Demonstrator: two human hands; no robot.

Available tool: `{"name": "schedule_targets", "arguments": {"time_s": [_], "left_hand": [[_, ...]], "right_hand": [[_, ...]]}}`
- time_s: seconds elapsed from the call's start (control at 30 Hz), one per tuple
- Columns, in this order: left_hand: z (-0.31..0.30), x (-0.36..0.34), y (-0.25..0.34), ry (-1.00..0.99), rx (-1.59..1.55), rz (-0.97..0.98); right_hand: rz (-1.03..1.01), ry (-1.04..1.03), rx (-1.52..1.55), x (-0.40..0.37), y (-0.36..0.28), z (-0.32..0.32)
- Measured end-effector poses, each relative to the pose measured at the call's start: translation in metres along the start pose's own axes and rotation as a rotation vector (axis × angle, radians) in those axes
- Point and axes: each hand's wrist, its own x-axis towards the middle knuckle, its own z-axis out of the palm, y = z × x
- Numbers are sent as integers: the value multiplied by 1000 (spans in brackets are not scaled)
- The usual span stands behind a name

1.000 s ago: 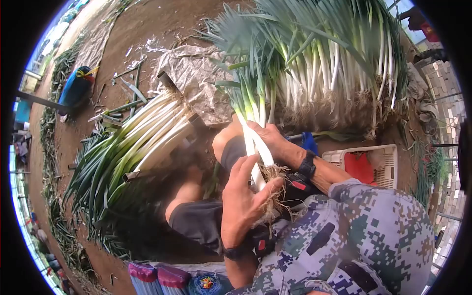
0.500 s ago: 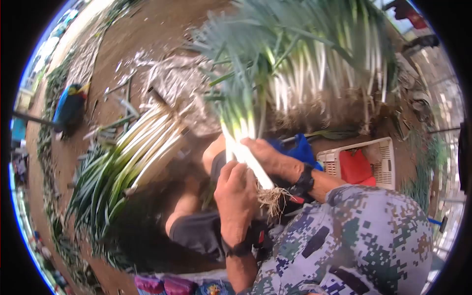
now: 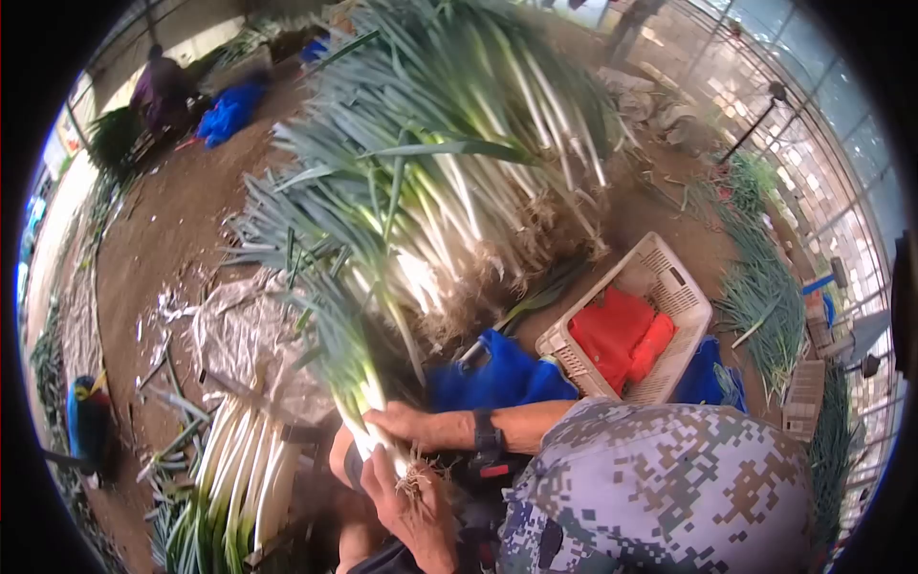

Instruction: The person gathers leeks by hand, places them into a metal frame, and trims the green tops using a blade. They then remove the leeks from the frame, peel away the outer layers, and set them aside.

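Over the last second the view has been swung upward, so that the large heap of uncleaned green-and-white leeks [image 3: 459,172] now fills the middle. The white slatted plastic basket [image 3: 669,287] is carried to the right, and the row of trimmed white leeks [image 3: 244,478] is pushed to the lower left.

The bunch of green-leaved, white-stalked leeks [image 3: 359,402] has been kept low over the lap throughout. Its white stalks are clenched in the right hand [image 3: 421,426]. The left hand [image 3: 413,507] has been slid down off the stalks to the pale stringy roots [image 3: 416,472]. It is laid against them, but blur hides whether it is closed. The root end is judged to be the part now being worked.
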Motion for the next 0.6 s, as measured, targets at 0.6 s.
{"name": "schedule_targets", "arguments": {"time_s": [0.6], "left_hand": [[0,-4,-15,7,16,30]], "right_hand": [[478,-81,691,7,-16,5]]}}
